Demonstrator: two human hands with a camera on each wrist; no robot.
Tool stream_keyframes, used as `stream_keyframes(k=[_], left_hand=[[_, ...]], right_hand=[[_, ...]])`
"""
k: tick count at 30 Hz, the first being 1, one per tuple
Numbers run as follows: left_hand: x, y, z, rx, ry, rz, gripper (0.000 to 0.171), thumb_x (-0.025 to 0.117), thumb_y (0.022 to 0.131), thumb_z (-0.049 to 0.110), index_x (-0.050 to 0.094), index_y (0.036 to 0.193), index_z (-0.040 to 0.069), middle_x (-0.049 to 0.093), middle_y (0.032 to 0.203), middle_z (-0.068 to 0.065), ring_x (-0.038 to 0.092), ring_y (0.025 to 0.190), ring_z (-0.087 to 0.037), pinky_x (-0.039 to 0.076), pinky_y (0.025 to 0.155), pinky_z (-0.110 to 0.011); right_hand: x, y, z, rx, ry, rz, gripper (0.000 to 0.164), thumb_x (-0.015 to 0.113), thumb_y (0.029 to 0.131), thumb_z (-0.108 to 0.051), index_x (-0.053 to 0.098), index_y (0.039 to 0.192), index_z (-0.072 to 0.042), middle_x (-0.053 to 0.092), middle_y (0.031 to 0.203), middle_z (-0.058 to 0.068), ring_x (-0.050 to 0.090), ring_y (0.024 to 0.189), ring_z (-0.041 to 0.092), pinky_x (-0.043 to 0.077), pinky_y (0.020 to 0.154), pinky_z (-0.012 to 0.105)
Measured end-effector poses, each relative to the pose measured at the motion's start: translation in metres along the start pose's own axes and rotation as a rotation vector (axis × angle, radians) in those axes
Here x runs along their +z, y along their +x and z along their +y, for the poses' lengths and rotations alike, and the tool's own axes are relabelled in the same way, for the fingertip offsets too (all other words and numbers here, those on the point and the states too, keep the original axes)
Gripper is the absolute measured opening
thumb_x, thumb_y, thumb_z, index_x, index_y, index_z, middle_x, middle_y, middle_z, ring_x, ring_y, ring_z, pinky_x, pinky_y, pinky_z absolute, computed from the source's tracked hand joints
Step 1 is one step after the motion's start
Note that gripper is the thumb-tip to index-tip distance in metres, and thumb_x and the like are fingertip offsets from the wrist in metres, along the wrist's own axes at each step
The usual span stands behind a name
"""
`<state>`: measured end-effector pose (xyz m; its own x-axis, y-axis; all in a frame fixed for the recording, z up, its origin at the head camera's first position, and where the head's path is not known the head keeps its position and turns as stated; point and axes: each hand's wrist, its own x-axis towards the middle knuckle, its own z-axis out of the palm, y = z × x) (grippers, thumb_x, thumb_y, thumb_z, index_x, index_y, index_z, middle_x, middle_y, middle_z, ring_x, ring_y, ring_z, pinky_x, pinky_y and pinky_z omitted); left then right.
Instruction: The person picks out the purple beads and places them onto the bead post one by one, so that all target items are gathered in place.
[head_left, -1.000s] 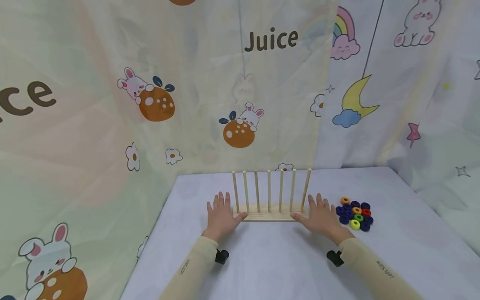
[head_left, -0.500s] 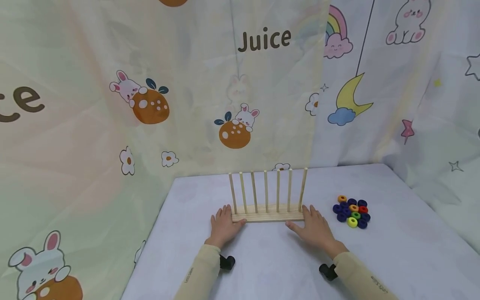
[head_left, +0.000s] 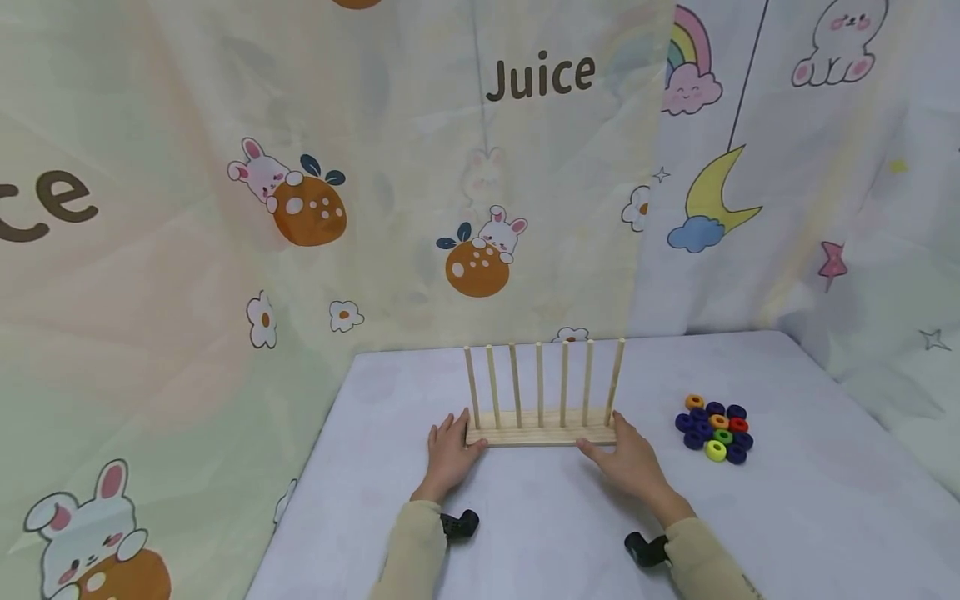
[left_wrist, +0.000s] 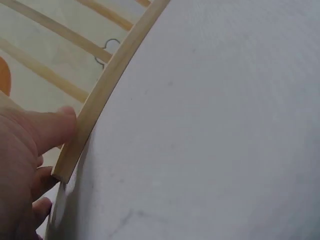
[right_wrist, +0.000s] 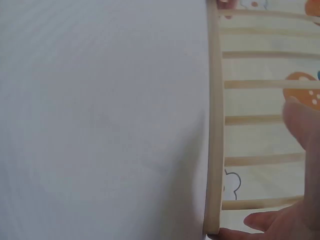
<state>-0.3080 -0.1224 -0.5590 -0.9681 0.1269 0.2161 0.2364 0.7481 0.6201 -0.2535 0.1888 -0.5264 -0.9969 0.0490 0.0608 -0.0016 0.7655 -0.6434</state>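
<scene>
A wooden peg rack [head_left: 542, 435] stands on the table, its several upright rods bare. At its left end, my left hand [head_left: 447, 460] grips the base: the thumb [left_wrist: 60, 125] lies on the front edge and fingertips curl at the end. My right hand [head_left: 633, 464] is at the other end. In the right wrist view its fingertips touch the base's corner, while the thumb [right_wrist: 300, 120] is held out straight, seemingly apart from the wood. Right of that hand lies a cluster of small beads [head_left: 715, 429], mostly dark blue, with some orange, green, yellow and red.
The white-covered table [head_left: 540, 533] ends at a printed fabric curtain [head_left: 390, 250] behind and at the sides. A small black device is worn at each wrist, beside the beige sleeves [head_left: 416, 546].
Both hands have come down and back from beside the rods to the ends of the base. The left fingers have closed round its end. The beads have stayed in place.
</scene>
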Motion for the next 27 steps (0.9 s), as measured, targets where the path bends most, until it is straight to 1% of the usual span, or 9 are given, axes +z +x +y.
stream_keyframes(k=[4, 7, 10, 12, 14, 17, 21, 24, 27], left_hand=[[0.001, -0.001, 0.002, -0.012, -0.009, 0.026, 0.068, 0.07, 0.088, 0.031, 0.044, 0.145, 0.002, 0.051, 0.144, -0.016, 0.033, 0.14, -0.039, 0.008, 0.116, -0.058], [0.001, -0.002, 0.004, -0.019, -0.013, 0.046, 0.067, 0.071, 0.088, 0.029, 0.046, 0.144, 0.002, 0.052, 0.143, -0.017, 0.035, 0.139, -0.039, 0.009, 0.116, -0.058], [0.002, -0.002, 0.004, -0.022, -0.014, 0.049, 0.066, 0.071, 0.088, 0.029, 0.046, 0.143, 0.002, 0.052, 0.142, -0.016, 0.035, 0.139, -0.038, 0.009, 0.117, -0.058], [0.003, -0.002, 0.003, -0.018, -0.015, 0.043, 0.066, 0.07, 0.088, 0.029, 0.046, 0.144, 0.002, 0.052, 0.142, -0.016, 0.035, 0.14, -0.038, 0.009, 0.117, -0.057], [0.005, -0.003, 0.003, -0.012, -0.024, 0.036, 0.066, 0.07, 0.089, 0.028, 0.046, 0.143, 0.001, 0.052, 0.142, -0.017, 0.034, 0.14, -0.038, 0.009, 0.116, -0.058], [0.006, -0.005, 0.001, -0.001, -0.024, 0.035, 0.065, 0.07, 0.089, 0.027, 0.046, 0.144, 0.001, 0.053, 0.141, -0.017, 0.036, 0.139, -0.038, 0.01, 0.116, -0.058], [0.005, -0.007, -0.002, 0.005, -0.021, 0.057, 0.064, 0.071, 0.088, 0.023, 0.047, 0.143, 0.001, 0.054, 0.14, -0.016, 0.038, 0.138, -0.037, 0.012, 0.116, -0.057], [0.003, -0.006, -0.002, 0.011, -0.026, 0.066, 0.063, 0.071, 0.088, 0.021, 0.047, 0.143, 0.001, 0.055, 0.139, -0.016, 0.038, 0.138, -0.036, 0.011, 0.117, -0.056], [0.003, -0.004, -0.001, 0.027, -0.029, 0.062, 0.062, 0.07, 0.089, 0.021, 0.047, 0.143, 0.001, 0.055, 0.139, -0.017, 0.038, 0.138, -0.037, 0.012, 0.116, -0.057]], right_hand=[[0.0, -0.001, -0.001, 0.011, 0.037, 0.004, 0.105, 0.059, 0.088, -0.061, 0.019, 0.147, 0.015, 0.031, 0.146, 0.039, 0.033, 0.133, 0.055, 0.032, 0.108, 0.063], [0.002, -0.001, -0.001, 0.018, 0.058, 0.008, 0.101, 0.06, 0.09, -0.057, 0.019, 0.148, 0.014, 0.03, 0.147, 0.039, 0.029, 0.135, 0.054, 0.024, 0.112, 0.063], [0.003, -0.003, 0.003, 0.027, 0.074, 0.016, 0.098, 0.058, 0.091, -0.056, 0.019, 0.148, 0.014, 0.029, 0.148, 0.038, 0.027, 0.137, 0.054, 0.015, 0.115, 0.062], [0.003, -0.004, 0.005, 0.027, 0.089, 0.025, 0.097, 0.057, 0.092, -0.056, 0.02, 0.148, 0.013, 0.029, 0.148, 0.038, 0.026, 0.137, 0.053, 0.013, 0.116, 0.061], [0.003, -0.007, 0.009, 0.031, 0.1, 0.029, 0.096, 0.057, 0.092, -0.056, 0.021, 0.148, 0.013, 0.029, 0.148, 0.037, 0.027, 0.137, 0.053, 0.016, 0.115, 0.062], [0.003, -0.01, 0.015, 0.034, 0.135, 0.022, 0.092, 0.059, 0.093, -0.052, 0.021, 0.149, 0.01, 0.029, 0.15, 0.035, 0.027, 0.138, 0.052, 0.022, 0.113, 0.062], [0.001, -0.01, 0.023, 0.042, 0.207, 0.024, 0.083, 0.062, 0.094, -0.043, 0.024, 0.151, 0.005, 0.031, 0.152, 0.03, 0.029, 0.139, 0.047, 0.028, 0.112, 0.058], [-0.002, -0.009, 0.028, 0.058, 0.26, 0.084, 0.07, 0.063, 0.095, -0.034, 0.033, 0.149, 0.0, 0.038, 0.15, 0.025, 0.036, 0.137, 0.045, 0.032, 0.111, 0.056], [-0.005, -0.007, 0.032, 0.076, 0.288, 0.182, 0.058, 0.063, 0.095, -0.025, 0.043, 0.144, -0.002, 0.046, 0.144, 0.024, 0.044, 0.13, 0.044, 0.038, 0.107, 0.056]])
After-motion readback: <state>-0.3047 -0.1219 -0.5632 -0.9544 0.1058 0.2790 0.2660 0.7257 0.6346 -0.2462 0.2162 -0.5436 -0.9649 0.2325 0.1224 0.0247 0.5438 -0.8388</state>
